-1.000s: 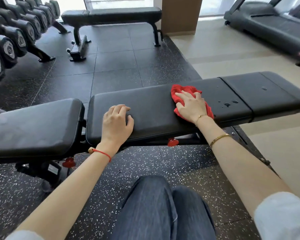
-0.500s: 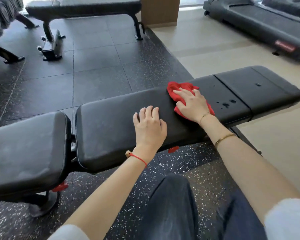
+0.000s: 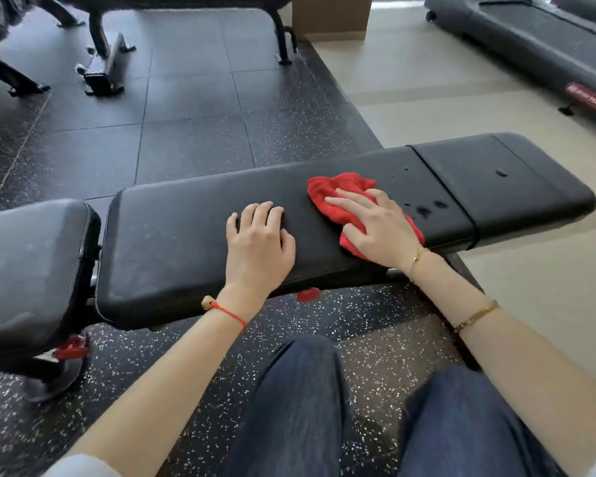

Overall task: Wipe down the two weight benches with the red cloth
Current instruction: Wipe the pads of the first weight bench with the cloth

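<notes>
On the long black padded bench [image 3: 193, 218], the right hand [image 3: 375, 228] presses flat, fingers straight, on the crumpled red cloth [image 3: 341, 194]; the left hand [image 3: 258, 242] rests relaxed beside it.

Only one marking seen: red label plate [image 3: 587, 97] on the side rail of the treadmill [image 3: 530, 39], upper right, bearing pale lettering. Too small and blurred to read. No legible text, numbers or signs on the near weight bench [image 3: 193, 228] or elsewhere

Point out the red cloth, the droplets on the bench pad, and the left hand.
red cloth [image 3: 338, 187]: head view, bunched far edge.
droplets [image 3: 424, 211]: head view, biggest dark spot.
left hand [image 3: 258, 246]: head view, back of hand.
</notes>
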Action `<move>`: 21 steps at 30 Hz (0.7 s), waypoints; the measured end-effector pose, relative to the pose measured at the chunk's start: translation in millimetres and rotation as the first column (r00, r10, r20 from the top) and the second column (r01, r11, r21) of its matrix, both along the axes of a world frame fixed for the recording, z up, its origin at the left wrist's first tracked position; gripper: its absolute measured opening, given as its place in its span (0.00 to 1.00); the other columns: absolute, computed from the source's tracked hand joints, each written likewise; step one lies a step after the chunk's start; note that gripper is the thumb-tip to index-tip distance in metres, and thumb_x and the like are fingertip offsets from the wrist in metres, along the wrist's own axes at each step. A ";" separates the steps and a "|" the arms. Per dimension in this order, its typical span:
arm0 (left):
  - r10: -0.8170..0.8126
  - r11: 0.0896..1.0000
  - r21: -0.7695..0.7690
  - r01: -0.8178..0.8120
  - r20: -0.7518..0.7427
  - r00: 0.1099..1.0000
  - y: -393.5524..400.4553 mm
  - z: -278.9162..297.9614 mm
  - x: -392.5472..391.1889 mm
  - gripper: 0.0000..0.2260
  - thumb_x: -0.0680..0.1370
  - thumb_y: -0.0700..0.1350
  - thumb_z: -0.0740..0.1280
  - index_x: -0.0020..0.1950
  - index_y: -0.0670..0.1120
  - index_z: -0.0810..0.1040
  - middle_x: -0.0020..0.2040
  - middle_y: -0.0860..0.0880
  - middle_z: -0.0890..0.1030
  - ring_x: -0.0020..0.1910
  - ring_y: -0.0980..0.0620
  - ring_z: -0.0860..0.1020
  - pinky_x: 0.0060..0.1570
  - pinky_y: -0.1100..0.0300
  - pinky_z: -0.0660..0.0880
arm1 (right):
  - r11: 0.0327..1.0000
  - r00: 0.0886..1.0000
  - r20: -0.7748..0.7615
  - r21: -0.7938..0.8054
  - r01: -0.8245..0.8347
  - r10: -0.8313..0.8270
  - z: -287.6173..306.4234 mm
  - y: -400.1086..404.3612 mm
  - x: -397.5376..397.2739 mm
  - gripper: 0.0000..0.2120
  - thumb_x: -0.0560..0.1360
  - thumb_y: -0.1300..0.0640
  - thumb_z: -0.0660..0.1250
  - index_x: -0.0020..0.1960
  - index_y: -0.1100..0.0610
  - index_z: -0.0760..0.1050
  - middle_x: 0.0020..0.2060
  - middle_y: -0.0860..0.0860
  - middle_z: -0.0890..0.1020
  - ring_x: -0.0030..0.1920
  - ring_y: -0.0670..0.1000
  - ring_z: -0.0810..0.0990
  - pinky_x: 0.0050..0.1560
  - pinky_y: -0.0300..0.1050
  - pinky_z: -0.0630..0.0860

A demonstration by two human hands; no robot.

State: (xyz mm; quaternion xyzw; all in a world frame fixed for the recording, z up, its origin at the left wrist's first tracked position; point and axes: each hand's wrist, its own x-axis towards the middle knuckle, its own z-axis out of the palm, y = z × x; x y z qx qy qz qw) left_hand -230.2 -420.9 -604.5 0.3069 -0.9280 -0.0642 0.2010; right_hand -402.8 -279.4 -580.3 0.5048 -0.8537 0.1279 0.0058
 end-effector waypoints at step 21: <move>0.224 0.975 -0.001 -0.224 -0.023 0.974 73.9 -3.1 -57.2 0.16 0.80 0.45 0.60 0.67 0.45 0.75 0.68 0.46 0.75 0.70 0.45 0.69 0.72 0.45 0.61 | 0.998 0.999 0.008 0.029 0.051 -0.051 -2.7 65.1 -111.5 0.25 0.76 0.46 0.54 0.74 0.41 0.64 0.75 0.43 0.64 0.72 0.60 0.61 0.73 0.54 0.57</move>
